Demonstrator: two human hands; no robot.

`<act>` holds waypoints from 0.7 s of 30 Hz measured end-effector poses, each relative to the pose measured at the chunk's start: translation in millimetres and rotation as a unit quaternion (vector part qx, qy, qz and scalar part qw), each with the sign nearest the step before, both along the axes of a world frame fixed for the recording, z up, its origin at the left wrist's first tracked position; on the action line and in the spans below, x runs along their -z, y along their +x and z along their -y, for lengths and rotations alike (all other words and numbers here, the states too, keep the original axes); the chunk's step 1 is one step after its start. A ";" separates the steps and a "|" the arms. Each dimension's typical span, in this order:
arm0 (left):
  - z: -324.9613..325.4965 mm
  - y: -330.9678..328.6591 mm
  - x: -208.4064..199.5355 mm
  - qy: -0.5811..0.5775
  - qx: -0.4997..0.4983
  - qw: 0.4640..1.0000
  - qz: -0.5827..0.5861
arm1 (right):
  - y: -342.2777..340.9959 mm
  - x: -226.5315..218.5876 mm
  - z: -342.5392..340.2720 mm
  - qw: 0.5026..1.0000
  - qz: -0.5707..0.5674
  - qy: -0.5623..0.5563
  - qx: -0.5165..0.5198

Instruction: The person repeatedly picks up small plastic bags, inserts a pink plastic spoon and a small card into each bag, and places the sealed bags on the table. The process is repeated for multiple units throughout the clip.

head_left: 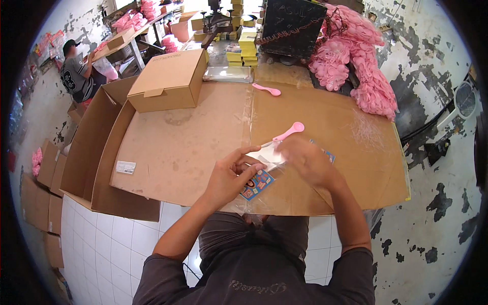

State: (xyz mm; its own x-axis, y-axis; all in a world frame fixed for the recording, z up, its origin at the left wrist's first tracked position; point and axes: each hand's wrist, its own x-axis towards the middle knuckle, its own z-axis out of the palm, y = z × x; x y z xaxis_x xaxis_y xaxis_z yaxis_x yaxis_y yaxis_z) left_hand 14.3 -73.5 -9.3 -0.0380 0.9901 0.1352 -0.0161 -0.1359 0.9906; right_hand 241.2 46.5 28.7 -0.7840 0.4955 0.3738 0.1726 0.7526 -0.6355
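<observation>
My left hand (235,172) is closed on the near left edge of a small white packet (270,155), which looks like shiny plastic with a pale face. Over the packet's right side is my right hand (309,161), its fingers curled and smeared by motion, so what they hold does not show. A blue printed card (258,185) lies below my left fingers. Another blue printed piece (329,154) sticks out behind my right hand. Just beyond the hands rests a pink measuring spoon (291,130), with its handle toward the packet. A second pink spoon (267,90) lies farther back.
Cardboard (173,147) covers the table. A closed carton (165,81) stands at the back left, beside an open box (91,152). Bundles of pink spoons (373,91) heap at the back right, near a black board (291,29). A person (81,73) sits far left.
</observation>
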 end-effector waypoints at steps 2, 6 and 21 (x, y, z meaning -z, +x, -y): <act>-0.5 0.0 -0.6 -0.007 -0.003 1.000 0.000 | 4.6 15.4 -39.1 0.998 0.022 0.008 0.054; -2.7 -3.7 -1.8 -0.035 0.002 0.997 0.064 | 11.4 41.3 -98.1 0.962 0.120 0.236 0.072; -6.6 1.7 -1.8 -0.002 -0.010 0.997 0.072 | -31.5 -32.0 -0.6 0.932 -0.232 -0.273 0.061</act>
